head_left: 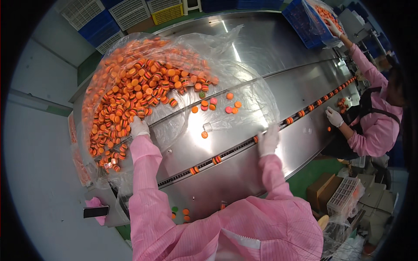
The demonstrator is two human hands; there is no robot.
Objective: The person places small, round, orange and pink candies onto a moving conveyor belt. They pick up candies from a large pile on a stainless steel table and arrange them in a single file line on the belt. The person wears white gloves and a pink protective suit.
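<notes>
A large heap of small round orange candies [130,91] lies in an opened clear plastic bag [244,91] on a shiny steel table [270,52]. My left hand [138,127], in a white glove, rests at the near edge of the heap, fingers among the pieces. My right hand [268,140], also gloved, lies spread near the bag's right edge, beside a narrow track [230,152] in the steel that carries single candies. A few loose candies [213,104] lie between my hands. Whether either hand grips a piece is hidden.
At the right a person in a pink coat [374,126] works the same track with gloved hands and reaches into a blue crate [305,21]. Stacked crates [126,13] stand at the far side. Cardboard boxes and a white basket [344,195] sit on the floor.
</notes>
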